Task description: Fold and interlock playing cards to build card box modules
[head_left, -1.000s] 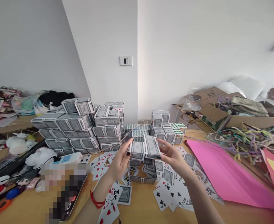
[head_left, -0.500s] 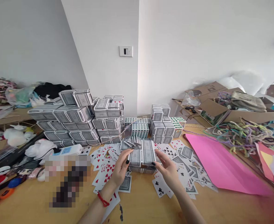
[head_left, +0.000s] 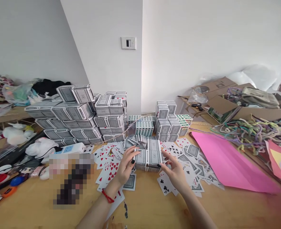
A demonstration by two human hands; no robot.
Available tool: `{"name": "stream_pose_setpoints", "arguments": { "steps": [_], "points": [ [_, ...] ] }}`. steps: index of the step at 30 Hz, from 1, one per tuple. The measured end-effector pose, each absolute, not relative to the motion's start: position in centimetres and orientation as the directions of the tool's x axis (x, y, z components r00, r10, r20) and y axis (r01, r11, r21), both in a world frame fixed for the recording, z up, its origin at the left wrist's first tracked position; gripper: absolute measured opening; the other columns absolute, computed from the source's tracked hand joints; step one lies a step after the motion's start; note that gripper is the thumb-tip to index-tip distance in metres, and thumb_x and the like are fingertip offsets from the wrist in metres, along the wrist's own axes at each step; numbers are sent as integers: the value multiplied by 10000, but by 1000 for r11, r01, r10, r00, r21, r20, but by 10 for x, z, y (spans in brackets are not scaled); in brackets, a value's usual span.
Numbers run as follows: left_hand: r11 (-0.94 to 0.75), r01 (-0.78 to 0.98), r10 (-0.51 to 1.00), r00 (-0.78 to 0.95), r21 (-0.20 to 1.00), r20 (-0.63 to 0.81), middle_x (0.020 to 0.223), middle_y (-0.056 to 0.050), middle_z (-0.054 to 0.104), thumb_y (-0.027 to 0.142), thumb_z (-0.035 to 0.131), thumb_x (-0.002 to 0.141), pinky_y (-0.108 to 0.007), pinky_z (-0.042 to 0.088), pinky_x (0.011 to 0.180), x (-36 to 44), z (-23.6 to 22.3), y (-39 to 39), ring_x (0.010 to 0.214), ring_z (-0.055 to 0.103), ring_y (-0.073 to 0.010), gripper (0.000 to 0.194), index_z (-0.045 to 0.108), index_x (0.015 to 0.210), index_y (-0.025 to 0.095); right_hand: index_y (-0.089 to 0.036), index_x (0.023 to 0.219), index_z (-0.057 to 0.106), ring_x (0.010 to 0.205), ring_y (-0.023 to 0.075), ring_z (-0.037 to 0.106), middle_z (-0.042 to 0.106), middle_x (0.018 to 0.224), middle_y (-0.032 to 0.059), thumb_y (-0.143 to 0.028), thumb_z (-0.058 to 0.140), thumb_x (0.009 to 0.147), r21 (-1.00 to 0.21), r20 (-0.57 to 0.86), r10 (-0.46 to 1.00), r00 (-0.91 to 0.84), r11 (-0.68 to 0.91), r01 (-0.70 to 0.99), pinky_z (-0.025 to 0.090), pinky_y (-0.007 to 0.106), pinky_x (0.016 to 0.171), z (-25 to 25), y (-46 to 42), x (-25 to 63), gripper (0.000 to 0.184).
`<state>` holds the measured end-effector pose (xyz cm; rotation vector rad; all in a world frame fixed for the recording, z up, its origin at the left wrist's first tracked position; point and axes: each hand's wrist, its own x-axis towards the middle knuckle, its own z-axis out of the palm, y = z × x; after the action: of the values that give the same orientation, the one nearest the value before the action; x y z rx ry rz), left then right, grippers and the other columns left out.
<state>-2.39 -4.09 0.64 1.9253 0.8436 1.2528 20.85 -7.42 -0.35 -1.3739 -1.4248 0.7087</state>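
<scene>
A block folded from grey-backed playing cards [head_left: 152, 154] sits in front of me at the middle of the table. On its left side my left hand [head_left: 126, 167] rests with fingers along the edge and thumb near the front. My right hand [head_left: 175, 170] grips the right side, its thumb at the front corner and fingers behind. A few folded cards [head_left: 137, 140] lie loosely on the block's back left. Loose face-up cards [head_left: 110, 170] spread beside my left hand, and mixed cards [head_left: 194, 168] lie scattered right of my right hand. The block's underside is hidden.
Stacks of card blocks stand at the back left [head_left: 75, 113] and back right [head_left: 165, 122], with green-and-white card boxes [head_left: 144, 127] between them. A pink sheet [head_left: 228, 165] lies at right, near tangled yarn [head_left: 252, 136]. A white plush toy [head_left: 39, 149] is at left.
The whole view has shifted slightly upward in the picture. Both hands stay at the block's sides; the gap along its front has narrowed.
</scene>
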Motion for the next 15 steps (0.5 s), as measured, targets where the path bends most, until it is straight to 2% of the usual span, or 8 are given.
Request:
{"name": "stream_pose_setpoints", "arguments": {
  "steps": [15],
  "points": [
    [-562, 183, 808, 328, 806, 489, 1320, -81, 461, 393, 381, 886, -473, 217, 1050, -25, 5, -39, 1277, 309, -278, 368, 567, 1176, 264, -235, 1235, 516, 826, 215, 537, 586, 1119, 95, -413, 653, 705, -908, 261, 956, 133, 196, 371, 484, 398, 748, -6, -73, 209, 576]
  ]
}}
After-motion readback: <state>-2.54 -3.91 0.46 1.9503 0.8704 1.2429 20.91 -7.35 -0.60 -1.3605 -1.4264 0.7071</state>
